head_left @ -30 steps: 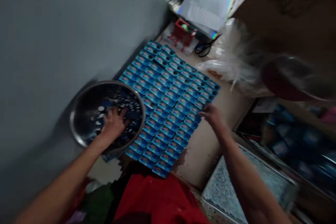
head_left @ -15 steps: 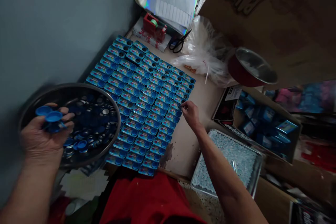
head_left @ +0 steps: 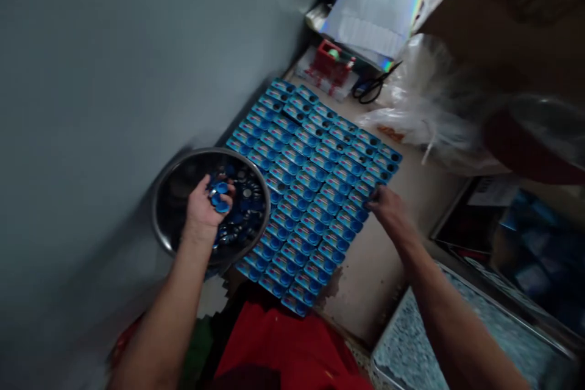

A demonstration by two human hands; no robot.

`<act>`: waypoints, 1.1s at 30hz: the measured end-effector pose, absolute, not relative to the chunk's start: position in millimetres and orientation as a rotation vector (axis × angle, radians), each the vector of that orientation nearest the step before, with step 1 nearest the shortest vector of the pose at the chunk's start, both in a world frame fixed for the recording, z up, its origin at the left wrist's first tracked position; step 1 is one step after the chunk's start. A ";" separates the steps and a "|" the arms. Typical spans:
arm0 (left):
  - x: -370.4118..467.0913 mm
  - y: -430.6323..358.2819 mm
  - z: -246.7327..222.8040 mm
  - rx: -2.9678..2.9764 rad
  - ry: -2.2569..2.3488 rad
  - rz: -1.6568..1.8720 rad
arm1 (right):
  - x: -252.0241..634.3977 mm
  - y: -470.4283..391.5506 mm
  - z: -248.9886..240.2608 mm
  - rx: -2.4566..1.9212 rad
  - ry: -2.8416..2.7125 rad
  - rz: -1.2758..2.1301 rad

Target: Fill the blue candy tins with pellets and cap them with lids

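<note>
My left hand (head_left: 202, 206) is over a round metal bowl (head_left: 267, 210), its fingers curled around several small blue round caps (head_left: 221, 195). More blue and silvery caps (head_left: 237, 219) lie loose in the bowl. At the right edge of a block of blue printed packs (head_left: 292, 198) is my right hand (head_left: 386, 206), fingertips pinched together over one pack. Whatever they may hold is hidden by the fingers and blur. The packs lie in slanted rows; many have a bright blue disc at one end, while those toward the far side show a dark round spot there.
Black scissors (head_left: 369, 89), a red tape dispenser (head_left: 329, 61) and silvery sheets (head_left: 377, 6) lie at the back. Clear plastic bags (head_left: 420, 109) and a red bowl (head_left: 525, 146) are to the right. A tray of pale blue bits (head_left: 475, 329) stands near my right forearm.
The view has swung left, so everything sits farther right in it. My left hand has turned and lies further over the metal bowl. My right hand has moved slightly nearer along the packs' edge.
</note>
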State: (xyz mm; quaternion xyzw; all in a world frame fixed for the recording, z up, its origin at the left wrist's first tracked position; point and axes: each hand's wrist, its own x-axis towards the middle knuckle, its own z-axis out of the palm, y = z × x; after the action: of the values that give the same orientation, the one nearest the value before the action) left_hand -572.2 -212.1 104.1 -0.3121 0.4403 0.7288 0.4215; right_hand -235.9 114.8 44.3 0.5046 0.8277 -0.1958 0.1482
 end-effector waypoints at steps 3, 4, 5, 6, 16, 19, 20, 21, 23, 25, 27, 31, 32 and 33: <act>-576.9 -213.1 104.9 -0.897 0.970 1.846 | -239.0 124.4 41.1 1.498 2.276 -0.581; -576.0 -211.8 109.2 -0.909 0.936 1.864 | -240.1 126.1 42.9 1.486 2.270 -0.582; -573.7 -209.6 115.5 -0.911 0.904 1.880 | -241.4 126.8 46.5 1.462 2.284 -0.561; -570.0 -206.2 123.3 -0.903 0.877 1.891 | -242.9 126.4 51.9 1.437 2.310 -0.515; -468.7 -100.5 160.2 -0.426 0.873 1.838 | -302.9 -3.8 145.6 1.594 2.455 -1.880; -426.0 -69.7 133.4 -0.466 0.958 1.854 | -316.2 -41.0 132.2 1.705 2.325 -2.101; -413.0 -62.2 123.2 -0.485 0.988 1.868 | -315.1 -46.1 123.3 1.769 2.332 -2.035; -401.4 -55.8 113.2 -0.497 1.011 1.876 | -311.2 -48.4 114.1 1.816 2.353 -1.932; -383.0 -45.4 95.7 -0.522 1.034 1.864 | -296.6 -46.5 98.4 1.829 2.400 -1.733; -371.8 -36.5 82.9 -0.563 1.035 1.828 | -277.1 -37.6 88.6 1.799 2.392 -1.733; -368.1 -29.0 75.1 -0.591 1.004 1.784 | -256.7 -20.6 83.8 1.803 2.352 -1.856; -378.8 -23.6 69.0 -0.529 0.876 1.695 | -226.9 39.7 75.1 2.019 2.425 -1.658; -383.3 -24.4 68.3 -0.516 0.852 1.677 | -223.7 57.5 71.2 2.067 2.480 -1.500; -387.8 -25.7 67.8 -0.512 0.836 1.662 | -222.5 74.5 66.7 2.077 2.531 -1.333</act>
State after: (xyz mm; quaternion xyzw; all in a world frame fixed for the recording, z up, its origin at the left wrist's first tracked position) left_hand -387.8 -25.7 67.8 -0.2181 0.3563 0.7080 0.5695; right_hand -222.5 74.5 66.7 0.5761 0.7022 -0.3699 -0.1955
